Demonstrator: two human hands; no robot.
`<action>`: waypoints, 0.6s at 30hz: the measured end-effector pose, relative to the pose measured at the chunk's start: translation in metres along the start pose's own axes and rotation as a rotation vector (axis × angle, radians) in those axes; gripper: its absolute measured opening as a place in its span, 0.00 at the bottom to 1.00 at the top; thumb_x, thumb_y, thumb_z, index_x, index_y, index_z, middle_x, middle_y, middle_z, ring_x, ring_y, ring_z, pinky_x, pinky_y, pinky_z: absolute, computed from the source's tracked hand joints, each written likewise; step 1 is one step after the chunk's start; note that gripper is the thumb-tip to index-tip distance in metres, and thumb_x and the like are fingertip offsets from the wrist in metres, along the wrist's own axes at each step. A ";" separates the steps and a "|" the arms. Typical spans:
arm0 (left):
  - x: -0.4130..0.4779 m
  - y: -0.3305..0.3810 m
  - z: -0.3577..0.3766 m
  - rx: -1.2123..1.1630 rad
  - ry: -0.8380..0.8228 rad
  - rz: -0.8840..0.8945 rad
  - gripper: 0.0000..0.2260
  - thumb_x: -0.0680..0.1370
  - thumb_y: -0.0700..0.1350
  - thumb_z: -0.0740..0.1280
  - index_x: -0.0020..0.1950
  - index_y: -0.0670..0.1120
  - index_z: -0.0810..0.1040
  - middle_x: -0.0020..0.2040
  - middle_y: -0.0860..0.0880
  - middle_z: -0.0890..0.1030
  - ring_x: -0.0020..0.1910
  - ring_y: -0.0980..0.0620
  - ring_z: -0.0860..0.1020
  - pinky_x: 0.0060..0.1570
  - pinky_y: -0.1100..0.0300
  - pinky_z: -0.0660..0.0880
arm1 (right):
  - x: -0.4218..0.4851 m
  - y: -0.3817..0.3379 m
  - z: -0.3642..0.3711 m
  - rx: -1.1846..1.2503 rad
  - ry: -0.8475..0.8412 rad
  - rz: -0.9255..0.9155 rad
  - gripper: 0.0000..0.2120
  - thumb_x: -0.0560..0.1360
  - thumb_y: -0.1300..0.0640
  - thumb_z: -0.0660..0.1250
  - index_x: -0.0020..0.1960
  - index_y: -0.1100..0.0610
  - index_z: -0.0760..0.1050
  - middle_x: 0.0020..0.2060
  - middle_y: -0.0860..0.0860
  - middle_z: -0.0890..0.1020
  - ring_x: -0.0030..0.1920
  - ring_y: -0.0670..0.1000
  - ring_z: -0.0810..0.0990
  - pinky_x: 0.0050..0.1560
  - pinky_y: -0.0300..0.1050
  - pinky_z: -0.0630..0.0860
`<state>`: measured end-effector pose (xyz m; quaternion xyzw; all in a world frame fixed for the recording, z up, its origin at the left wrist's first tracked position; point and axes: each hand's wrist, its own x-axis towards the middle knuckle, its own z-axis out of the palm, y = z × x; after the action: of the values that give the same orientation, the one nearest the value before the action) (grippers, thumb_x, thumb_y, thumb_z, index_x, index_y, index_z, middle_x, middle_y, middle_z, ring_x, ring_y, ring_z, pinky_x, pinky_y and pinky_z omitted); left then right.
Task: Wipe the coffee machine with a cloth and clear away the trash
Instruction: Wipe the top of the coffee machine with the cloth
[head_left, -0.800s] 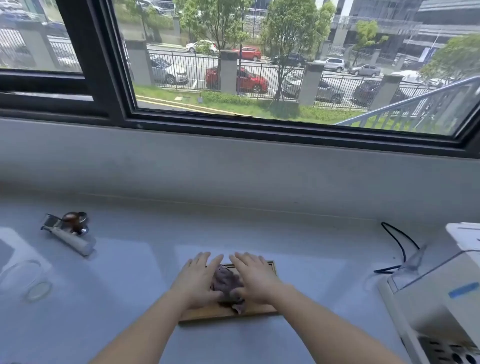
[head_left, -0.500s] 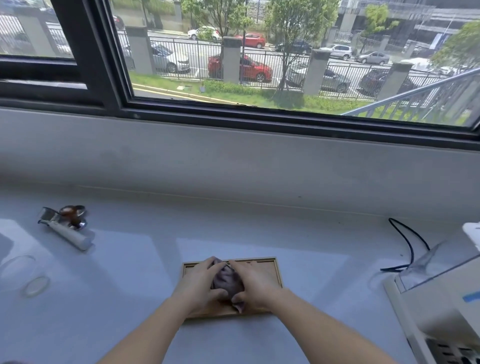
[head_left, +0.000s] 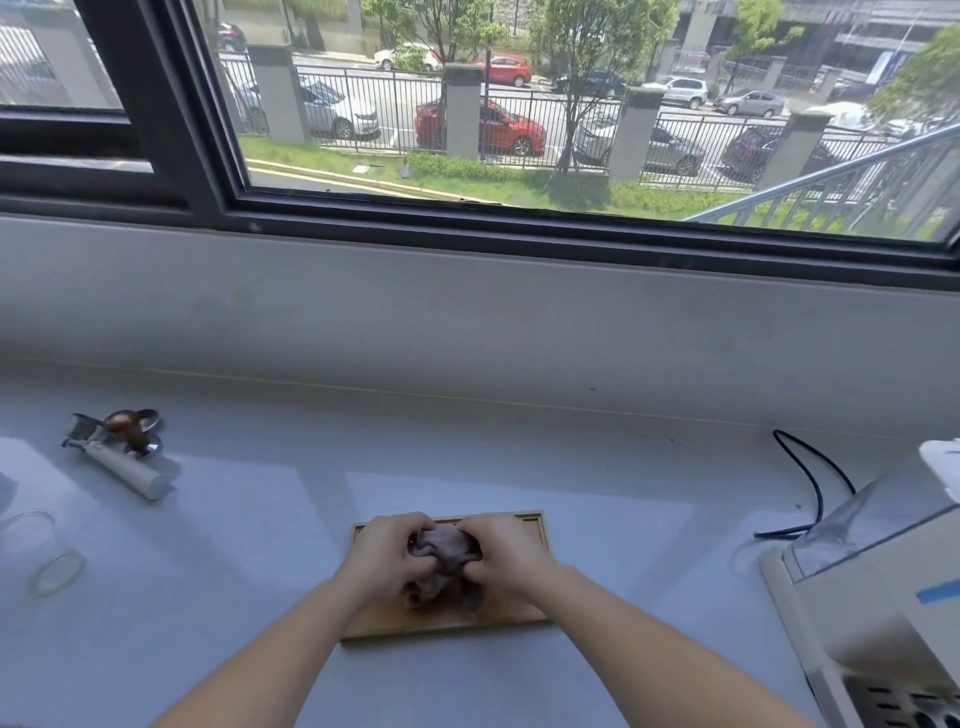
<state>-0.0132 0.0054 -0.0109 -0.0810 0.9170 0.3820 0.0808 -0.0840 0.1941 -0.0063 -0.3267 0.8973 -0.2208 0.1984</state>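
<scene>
A crumpled purplish-grey cloth (head_left: 444, 553) lies bunched on a small wooden tray (head_left: 535, 525) in the middle of the pale counter. My left hand (head_left: 387, 558) grips the cloth from the left, fingers curled into it. From the right, my right hand (head_left: 506, 553) grips the same cloth. The white coffee machine (head_left: 883, 597) stands at the right edge of the view, only partly visible, with a strip of blue tape on its side.
A portafilter with a white handle (head_left: 122, 462) lies at the far left beside a brown tamper. A clear glass (head_left: 36, 551) lies at the left edge. A black cable (head_left: 815, 483) runs behind the machine. A grey sill and window rise behind the counter.
Both hands went from lying flat with spread fingers over the cloth to curled fingers gathering it into a bunch on the tray.
</scene>
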 end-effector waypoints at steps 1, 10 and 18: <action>0.000 0.005 -0.004 -0.012 -0.016 0.010 0.09 0.67 0.47 0.71 0.46 0.53 0.80 0.36 0.53 0.81 0.37 0.54 0.78 0.38 0.57 0.75 | -0.003 0.000 -0.007 -0.014 0.009 -0.002 0.06 0.66 0.57 0.67 0.43 0.51 0.73 0.41 0.50 0.80 0.42 0.54 0.77 0.37 0.47 0.72; 0.002 0.078 -0.022 -0.042 -0.066 0.177 0.09 0.67 0.49 0.73 0.47 0.54 0.81 0.37 0.53 0.83 0.36 0.56 0.80 0.35 0.62 0.74 | -0.053 0.002 -0.067 0.008 0.158 0.052 0.08 0.67 0.55 0.68 0.46 0.55 0.77 0.38 0.52 0.82 0.39 0.54 0.77 0.36 0.48 0.72; 0.005 0.157 -0.013 -0.084 -0.132 0.369 0.13 0.68 0.45 0.76 0.50 0.51 0.81 0.38 0.49 0.85 0.35 0.52 0.80 0.38 0.54 0.78 | -0.122 0.011 -0.119 -0.026 0.327 0.157 0.06 0.67 0.57 0.69 0.38 0.56 0.72 0.32 0.52 0.76 0.33 0.53 0.72 0.32 0.48 0.66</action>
<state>-0.0523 0.1047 0.1056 0.1104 0.8923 0.4327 0.0658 -0.0632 0.3156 0.1119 -0.2182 0.9431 -0.2432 0.0624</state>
